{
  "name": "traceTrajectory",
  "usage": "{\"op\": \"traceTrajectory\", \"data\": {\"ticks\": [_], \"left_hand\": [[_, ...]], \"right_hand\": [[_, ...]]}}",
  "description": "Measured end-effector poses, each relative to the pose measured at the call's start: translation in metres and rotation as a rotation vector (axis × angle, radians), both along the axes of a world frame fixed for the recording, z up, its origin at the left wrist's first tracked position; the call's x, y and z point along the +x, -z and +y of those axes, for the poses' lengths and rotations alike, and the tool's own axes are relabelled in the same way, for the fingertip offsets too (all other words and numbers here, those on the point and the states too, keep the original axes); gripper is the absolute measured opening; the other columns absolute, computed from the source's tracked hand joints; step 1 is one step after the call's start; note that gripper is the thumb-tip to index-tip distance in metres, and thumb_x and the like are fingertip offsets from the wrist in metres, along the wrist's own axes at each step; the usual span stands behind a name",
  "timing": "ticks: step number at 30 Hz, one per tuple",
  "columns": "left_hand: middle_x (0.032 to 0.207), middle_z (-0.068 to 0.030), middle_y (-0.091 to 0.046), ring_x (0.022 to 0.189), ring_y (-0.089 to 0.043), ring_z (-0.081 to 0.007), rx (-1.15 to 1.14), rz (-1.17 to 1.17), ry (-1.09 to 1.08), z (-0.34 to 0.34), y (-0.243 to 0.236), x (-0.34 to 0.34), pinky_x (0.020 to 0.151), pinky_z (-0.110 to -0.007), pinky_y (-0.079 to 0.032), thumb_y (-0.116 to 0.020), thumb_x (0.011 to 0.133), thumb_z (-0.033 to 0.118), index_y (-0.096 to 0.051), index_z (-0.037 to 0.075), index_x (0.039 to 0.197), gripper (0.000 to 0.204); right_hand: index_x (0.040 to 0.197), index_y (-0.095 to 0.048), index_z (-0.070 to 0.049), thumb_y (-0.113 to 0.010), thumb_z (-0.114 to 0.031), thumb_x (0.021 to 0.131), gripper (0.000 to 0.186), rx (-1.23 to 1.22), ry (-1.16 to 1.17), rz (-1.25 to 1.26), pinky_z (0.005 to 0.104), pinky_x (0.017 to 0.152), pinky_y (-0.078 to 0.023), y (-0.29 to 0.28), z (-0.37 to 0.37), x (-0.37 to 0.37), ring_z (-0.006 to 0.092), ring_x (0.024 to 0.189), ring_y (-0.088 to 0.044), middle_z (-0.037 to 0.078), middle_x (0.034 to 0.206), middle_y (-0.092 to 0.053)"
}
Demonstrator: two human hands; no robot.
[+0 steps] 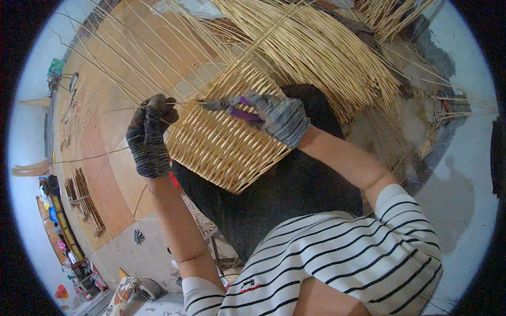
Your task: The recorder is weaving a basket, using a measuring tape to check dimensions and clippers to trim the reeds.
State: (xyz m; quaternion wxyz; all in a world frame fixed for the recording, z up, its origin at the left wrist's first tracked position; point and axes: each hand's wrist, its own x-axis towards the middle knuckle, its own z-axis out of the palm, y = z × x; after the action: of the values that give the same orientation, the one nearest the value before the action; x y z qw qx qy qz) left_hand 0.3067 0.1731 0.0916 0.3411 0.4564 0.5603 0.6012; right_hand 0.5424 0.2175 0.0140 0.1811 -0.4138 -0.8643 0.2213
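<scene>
My left hand (152, 134), in a grey knit glove, pinches a thin willow rod (187, 102) beside the upper left edge of a woven wicker panel (232, 160). My right hand (279, 118), also gloved, grips pliers or shears with purple handles (242, 113), their jaws at the rod just right of my left fingers. The panel rests on a black cloth (269, 189) over my lap, with long unwoven rods (132, 63) fanning out toward the upper left.
A large bundle of pale rods (321, 63) lies beyond the panel at upper right. A small brown bundle (84, 203) and a loose glove (138, 237) lie on the floor boards (108, 208) at left. A shelf with assorted items (63, 231) stands along the left wall.
</scene>
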Motion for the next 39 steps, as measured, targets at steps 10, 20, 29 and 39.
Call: {"op": "traceTrajectory", "data": {"ticks": [10, 20, 29, 39], "left_hand": [[0.091, -0.011, -0.062, 0.077, -0.059, -0.0173, 0.105, 0.141, -0.062, -0.009, 0.015, 0.009, 0.07, -0.029, -0.048, -0.05, 0.088, 0.018, -0.059, -0.002, 0.099, 0.024], [0.1, -0.0073, -0.058, 0.09, -0.054, -0.017, -0.16, 0.331, 0.071, -0.121, 0.079, -0.034, 0.08, -0.029, -0.044, -0.058, 0.082, 0.008, -0.055, 0.002, 0.103, 0.022], [0.098, -0.0051, -0.057, 0.091, -0.052, -0.0136, 0.054, -0.035, -0.403, -0.081, 0.105, -0.045, 0.083, -0.026, -0.041, -0.058, 0.081, 0.004, -0.054, 0.001, 0.104, 0.024], [0.115, -0.0105, -0.05, 0.111, -0.045, -0.021, 0.049, 0.085, -0.113, -0.071, 0.105, -0.076, 0.094, -0.033, -0.034, -0.056, 0.082, 0.017, -0.047, -0.002, 0.117, 0.041]], "right_hand": [[0.111, -0.047, -0.006, -0.064, -0.028, 0.07, 0.05, 0.417, -0.056, 0.136, 0.0418, 0.063, -0.045, 0.013, -0.02, -0.049, 0.0297, 0.072, -0.056, 0.012, 0.084, -0.056], [0.119, -0.046, -0.005, -0.072, -0.046, 0.064, 0.073, -0.271, 0.038, 0.235, 0.0349, 0.082, -0.047, 0.026, -0.03, 0.017, 0.0281, 0.095, -0.058, 0.017, 0.106, -0.057], [0.121, -0.043, -0.003, -0.069, -0.045, 0.067, 0.073, -0.128, -0.136, 0.248, 0.0392, 0.083, -0.045, 0.017, -0.052, -0.011, 0.0323, 0.093, -0.056, 0.017, 0.103, -0.056], [0.124, -0.04, -0.006, -0.073, -0.033, 0.061, 0.076, 0.329, -0.132, 0.113, 0.0397, 0.079, -0.042, 0.002, -0.05, -0.06, 0.0286, 0.088, -0.054, 0.011, 0.102, -0.055]]}}
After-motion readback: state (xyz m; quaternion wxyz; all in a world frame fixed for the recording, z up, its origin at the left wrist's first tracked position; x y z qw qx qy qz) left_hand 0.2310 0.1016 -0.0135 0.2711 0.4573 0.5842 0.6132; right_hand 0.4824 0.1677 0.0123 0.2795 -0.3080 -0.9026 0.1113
